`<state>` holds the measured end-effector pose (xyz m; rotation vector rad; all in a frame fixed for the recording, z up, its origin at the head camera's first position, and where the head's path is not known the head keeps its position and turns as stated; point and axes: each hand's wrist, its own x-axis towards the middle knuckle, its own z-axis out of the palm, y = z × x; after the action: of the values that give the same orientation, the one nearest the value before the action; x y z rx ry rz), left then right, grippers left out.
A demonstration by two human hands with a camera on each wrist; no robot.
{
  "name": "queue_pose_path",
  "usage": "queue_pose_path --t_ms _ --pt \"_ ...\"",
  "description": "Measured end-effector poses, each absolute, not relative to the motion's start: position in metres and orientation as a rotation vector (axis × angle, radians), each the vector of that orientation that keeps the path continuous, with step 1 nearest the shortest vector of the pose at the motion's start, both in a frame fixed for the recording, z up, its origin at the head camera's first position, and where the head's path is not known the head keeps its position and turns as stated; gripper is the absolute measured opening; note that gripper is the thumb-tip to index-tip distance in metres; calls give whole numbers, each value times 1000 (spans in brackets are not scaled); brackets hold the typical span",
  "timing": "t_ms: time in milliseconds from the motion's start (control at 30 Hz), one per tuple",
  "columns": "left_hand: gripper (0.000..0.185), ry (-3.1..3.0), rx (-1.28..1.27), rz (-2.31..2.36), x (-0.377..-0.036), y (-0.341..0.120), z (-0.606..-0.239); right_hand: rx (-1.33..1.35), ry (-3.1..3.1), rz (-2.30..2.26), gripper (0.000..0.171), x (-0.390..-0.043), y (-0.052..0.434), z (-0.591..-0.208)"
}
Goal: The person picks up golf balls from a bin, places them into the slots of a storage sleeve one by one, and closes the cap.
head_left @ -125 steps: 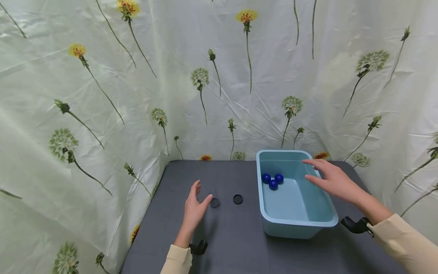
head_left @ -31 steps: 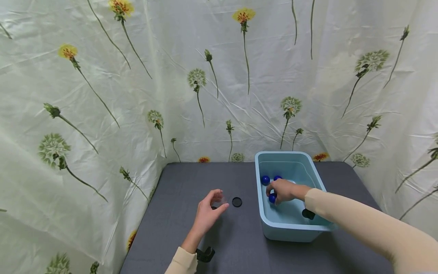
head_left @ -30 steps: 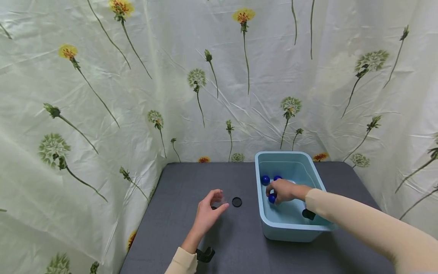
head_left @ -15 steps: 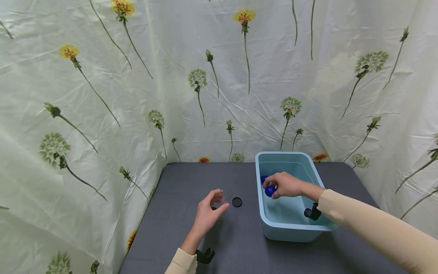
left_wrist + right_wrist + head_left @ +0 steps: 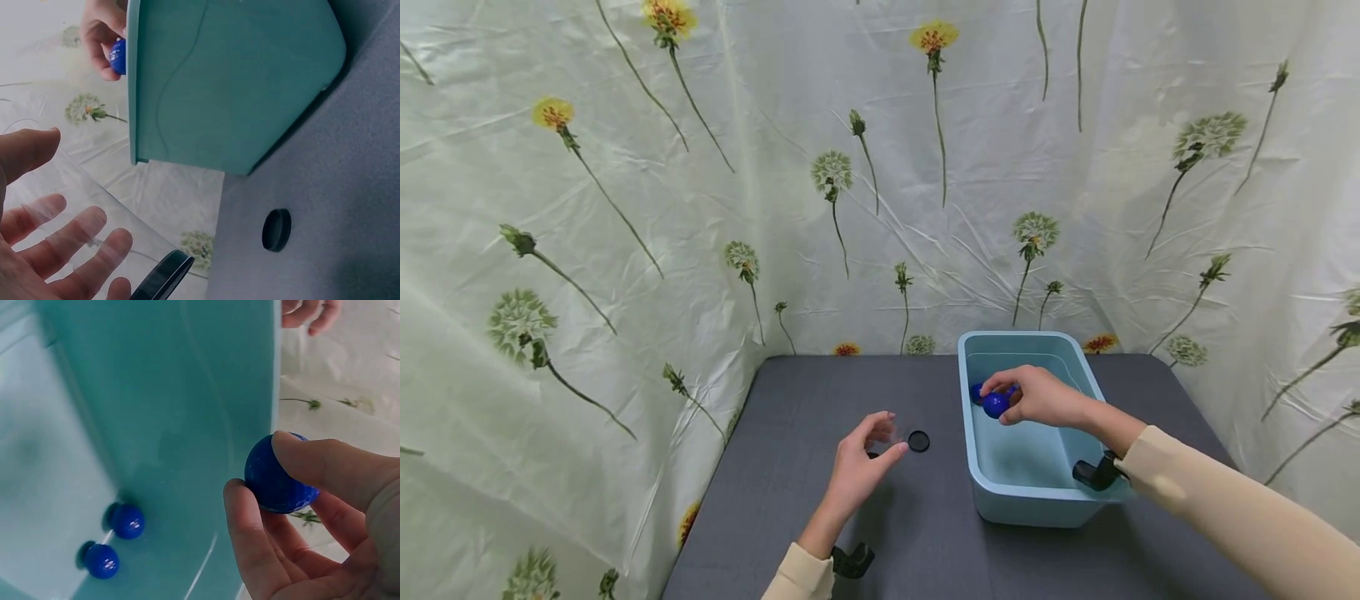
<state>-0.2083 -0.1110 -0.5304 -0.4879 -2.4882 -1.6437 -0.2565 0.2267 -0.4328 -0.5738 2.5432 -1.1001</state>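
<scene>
My right hand pinches a blue golf ball between thumb and fingers, raised inside the light blue plastic bin. In the right wrist view, two more blue golf balls lie together on the bin floor; the hand partly hides them in the head view. To the left of the bin, my left hand holds a clear plastic tube, its fingers showing through the wall. A black cap closes the tube's lower end. Between the tube and bin, a loose black cap lies on the table.
The table has a dark grey cover. A pale curtain printed with dandelions hangs behind it and along its sides. The bin's tall walls stand around the right hand. Black camera mounts sit at both wrists.
My left hand has moved right and taken hold of the clear tube. The right hand has reached into the bin, gripped one golf ball and, over the last second, raised it from the floor.
</scene>
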Motion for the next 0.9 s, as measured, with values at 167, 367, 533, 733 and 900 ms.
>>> queue_pose_path --t_ms 167,367,533,733,900 --pt "50 -2482 -496 -1640 -207 -108 -525 -550 2539 -1171 43 -247 225 -427" --pt "51 -2477 -534 -1608 -205 -105 -520 -533 2544 -1243 41 -237 219 -422" --pt "49 -2478 -545 -1587 -204 -101 -517 -544 2540 -1344 45 -228 208 -423" --pt "47 -2483 -547 -1539 -202 -95 -513 -569 2483 -1476 46 -217 191 -421" --pt "48 -2495 -552 -1521 -199 -90 -510 -561 2461 -1506 44 -212 177 -419"
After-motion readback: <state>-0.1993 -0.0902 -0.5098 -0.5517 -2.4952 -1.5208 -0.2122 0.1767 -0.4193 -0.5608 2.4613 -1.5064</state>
